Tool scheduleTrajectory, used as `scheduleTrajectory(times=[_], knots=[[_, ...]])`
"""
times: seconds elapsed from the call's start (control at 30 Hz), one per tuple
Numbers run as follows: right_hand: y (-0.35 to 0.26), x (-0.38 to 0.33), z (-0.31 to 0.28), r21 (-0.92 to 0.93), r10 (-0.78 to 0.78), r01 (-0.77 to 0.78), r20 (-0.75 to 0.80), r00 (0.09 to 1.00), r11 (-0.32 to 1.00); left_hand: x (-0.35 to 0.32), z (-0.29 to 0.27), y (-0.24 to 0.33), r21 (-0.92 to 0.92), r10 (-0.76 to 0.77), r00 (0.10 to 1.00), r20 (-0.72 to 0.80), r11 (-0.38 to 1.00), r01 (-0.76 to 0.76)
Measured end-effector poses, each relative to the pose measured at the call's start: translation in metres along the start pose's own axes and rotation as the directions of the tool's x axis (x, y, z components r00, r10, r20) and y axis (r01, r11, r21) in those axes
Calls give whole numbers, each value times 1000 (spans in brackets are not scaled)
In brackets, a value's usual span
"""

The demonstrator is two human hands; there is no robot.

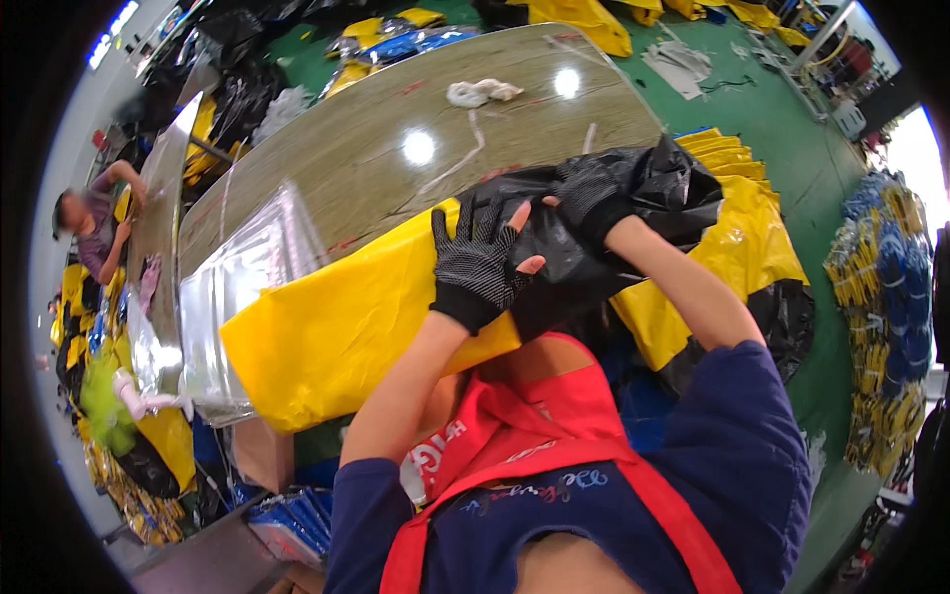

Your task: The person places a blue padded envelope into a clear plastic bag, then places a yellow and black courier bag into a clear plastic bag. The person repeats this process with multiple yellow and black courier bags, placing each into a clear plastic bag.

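Observation:
A folded yellow and black plastic sheet (332, 332) lies across the near edge of the table in front of me, its yellow part left and black part right. My left hand (477, 262), in a black dotted glove with some bare fingertips, rests on it with fingers spread, near where yellow meets black. On the crumpled black part my right hand (592, 196), gloved alike, lies with its bare thumb out to the left. Its other fingers blend partly into the dark plastic but look laid flat. More yellow and black plastic (747, 233) hangs off to the right.
A clear plastic sheet (247, 287) covers the table's left end. White string (483, 93) lies on the glossy table (356, 148). At far left, another person (94, 223) works at a second table. Blue and yellow bundles (886, 297) stand at right on the green floor.

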State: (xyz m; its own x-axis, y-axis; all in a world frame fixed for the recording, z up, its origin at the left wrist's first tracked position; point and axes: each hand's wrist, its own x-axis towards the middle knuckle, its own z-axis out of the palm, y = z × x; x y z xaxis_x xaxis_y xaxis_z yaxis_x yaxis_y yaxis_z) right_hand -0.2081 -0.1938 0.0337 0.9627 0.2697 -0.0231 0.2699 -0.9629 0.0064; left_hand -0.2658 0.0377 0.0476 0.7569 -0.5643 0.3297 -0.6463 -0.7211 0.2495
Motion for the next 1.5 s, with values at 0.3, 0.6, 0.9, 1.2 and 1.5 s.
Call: scheduleTrajectory(times=[0.3, 0.6, 0.9, 1.2, 1.5], knots=[[114, -97, 25, 397, 345, -111, -585, 734, 911, 6, 49, 15, 48, -92, 992, 91, 995, 88], [72, -121, 49, 569, 655, 416, 314, 688, -709, 48, 75, 25, -246, -167, 979, -113, 960, 135], [-120, -80, -55, 456, -243, 400, -364, 899, 795, -14, 63, -34, -660, -174, 981, 92, 727, 190], [-179, -37, -36, 133, -287, 261, 260, 922, 956, -303, -97, -213, 264, -622, 659, -422, 611, 746], [-223, -29, -39, 512, -194, 114, 107, 975, 851, -322, -135, -136, -834, -680, 496, 540, -514, 202]])
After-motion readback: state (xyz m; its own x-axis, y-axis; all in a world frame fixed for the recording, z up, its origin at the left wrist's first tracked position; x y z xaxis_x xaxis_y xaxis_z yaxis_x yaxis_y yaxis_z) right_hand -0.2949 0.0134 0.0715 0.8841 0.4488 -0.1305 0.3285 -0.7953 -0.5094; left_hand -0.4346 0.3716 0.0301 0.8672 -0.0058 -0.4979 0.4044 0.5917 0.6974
